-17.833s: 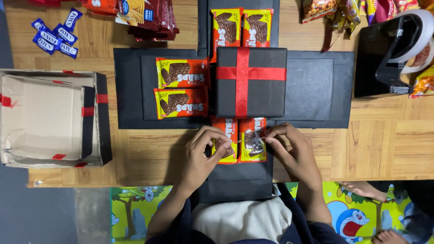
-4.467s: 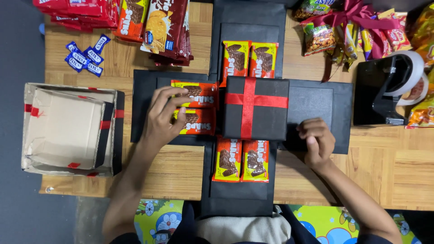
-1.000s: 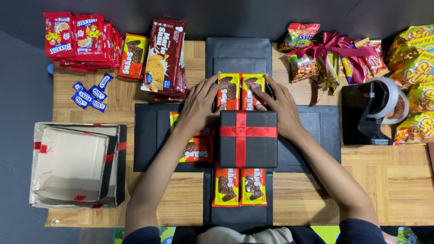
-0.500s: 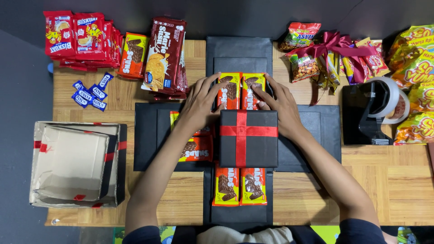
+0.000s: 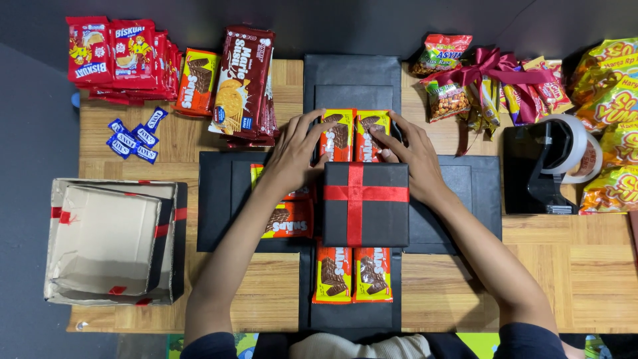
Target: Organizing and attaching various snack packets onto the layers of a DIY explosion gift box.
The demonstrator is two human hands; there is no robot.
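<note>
A black box with a red ribbon cross (image 5: 365,205) sits in the middle of an unfolded black cross-shaped panel (image 5: 482,199). On the far flap lie two yellow-and-red chocolate wafer packs (image 5: 352,136). My left hand (image 5: 296,153) presses the left pack and my right hand (image 5: 409,156) presses the right pack, fingers spread flat. Two more wafer packs (image 5: 289,216) lie on the left flap, partly under my left forearm. Another pair (image 5: 352,271) lies on the near flap.
An opened cardboard box (image 5: 109,239) stands at the left. Red biscuit packs (image 5: 123,56), brown biscuit packs (image 5: 242,83) and small blue candies (image 5: 136,136) lie at the back left. Snack bags tied with red ribbon (image 5: 492,83), a tape dispenser (image 5: 555,166) and yellow bags (image 5: 611,119) crowd the right.
Both hands have stayed on the far pair of wafer packs over the last second. Earlier my left hand was on the left flap's packs and my right hand on the right flap.
</note>
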